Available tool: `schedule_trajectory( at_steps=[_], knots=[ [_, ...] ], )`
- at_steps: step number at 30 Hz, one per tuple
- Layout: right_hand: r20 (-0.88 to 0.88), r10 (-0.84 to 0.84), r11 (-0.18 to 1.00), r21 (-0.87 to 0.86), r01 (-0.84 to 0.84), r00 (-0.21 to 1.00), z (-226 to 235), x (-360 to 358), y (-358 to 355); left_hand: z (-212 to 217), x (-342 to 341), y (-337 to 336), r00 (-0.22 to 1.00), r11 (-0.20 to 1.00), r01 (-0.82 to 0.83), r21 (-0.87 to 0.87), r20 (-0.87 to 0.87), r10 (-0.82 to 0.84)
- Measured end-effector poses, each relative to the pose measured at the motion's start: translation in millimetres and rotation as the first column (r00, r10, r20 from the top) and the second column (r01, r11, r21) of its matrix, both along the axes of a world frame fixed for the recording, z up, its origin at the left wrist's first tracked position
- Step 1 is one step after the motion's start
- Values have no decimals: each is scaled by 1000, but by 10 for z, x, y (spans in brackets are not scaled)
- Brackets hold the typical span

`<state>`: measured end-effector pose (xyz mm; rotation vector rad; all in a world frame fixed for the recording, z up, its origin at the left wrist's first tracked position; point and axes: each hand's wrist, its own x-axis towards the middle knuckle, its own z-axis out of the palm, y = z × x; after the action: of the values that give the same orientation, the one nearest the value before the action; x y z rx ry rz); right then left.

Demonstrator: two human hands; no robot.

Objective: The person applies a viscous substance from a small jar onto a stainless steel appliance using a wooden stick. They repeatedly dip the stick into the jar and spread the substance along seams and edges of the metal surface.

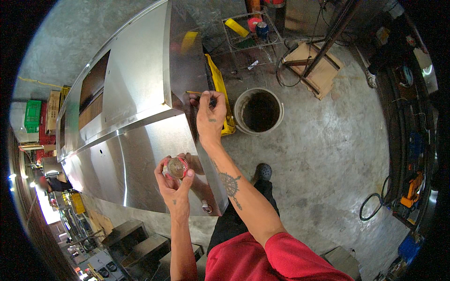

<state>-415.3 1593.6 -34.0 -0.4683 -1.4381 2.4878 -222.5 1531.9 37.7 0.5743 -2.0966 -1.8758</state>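
Note:
My left hand [177, 194] is closed around a small round container [177, 167] with a see-through or pale top and red on its side. It is held just above the front panel of a large stainless-steel cabinet [140, 140]. Farther up, my right hand [212, 114] pinches a thin yellowish stick [196, 92] between thumb and fingers. The stick points left, close to the cabinet's dark, reflective side near its corner; whether its tip touches the metal I cannot tell. A small metal ring fitting [205, 206] sits low on the front panel.
A yellow crate [217, 77] stands against the cabinet's right side, beside a round bucket [237, 122] with a dark inside. Behind them is a wire rack [234, 43] carrying yellow and red items. Wooden boards [323, 70] and a metal post lie farther right. Dark steps [133, 234] are at lower left.

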Motion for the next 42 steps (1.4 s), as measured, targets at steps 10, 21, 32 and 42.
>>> schedule_trajectory(
  at_steps=[10,21,32,42],
  knots=[
    [-21,-84,957,-282,75,996,101,99,55,35,-17,2,1000,998,-11,57,0,11],
    [-250,261,894,428,-136,932,817,2156,800,113,745,-197,982,981,189,-46,1,-189],
    [-212,544,484,870,-97,812,1330,3747,60,442,2328,-881,977,966,146,-215,-122,-175],
    [-201,634,398,913,-92,746,1339,4175,78,291,2905,-873,979,993,30,-114,-197,-52]
  ],
)
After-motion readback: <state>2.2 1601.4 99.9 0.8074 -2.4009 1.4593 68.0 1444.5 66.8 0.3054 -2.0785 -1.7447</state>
